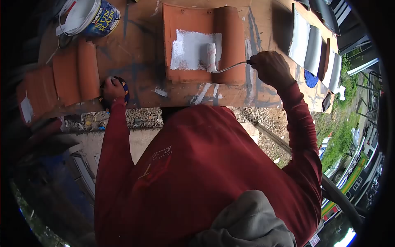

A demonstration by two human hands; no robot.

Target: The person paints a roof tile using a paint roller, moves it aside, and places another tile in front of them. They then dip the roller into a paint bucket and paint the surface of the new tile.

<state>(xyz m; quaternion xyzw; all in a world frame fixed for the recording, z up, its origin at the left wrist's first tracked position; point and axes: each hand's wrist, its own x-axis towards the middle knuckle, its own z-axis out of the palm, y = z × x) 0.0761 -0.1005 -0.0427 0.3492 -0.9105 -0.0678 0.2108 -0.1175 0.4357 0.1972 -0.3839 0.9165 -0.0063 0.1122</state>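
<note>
My right hand (271, 68) is closed round the handle of a small paint roller (212, 57). The roller's white sleeve rests on an orange roof tile (233, 45), at the right part of a patch of white paint (189, 51). Bare orange shows around that patch. At the table's near edge, my left hand (113, 88) is closed on a dark blue cloth with orange marks (124, 89). That hand lies just right of another orange roof tile (74, 74).
A paint bucket (105, 20) stands at the back left of the wooden table (140, 53). White-coated tiles (306, 41) lie at the right, near a blue cloth (311, 79). A partly painted orange tile (37, 92) sits far left. Gravel (144, 117) shows below the table edge.
</note>
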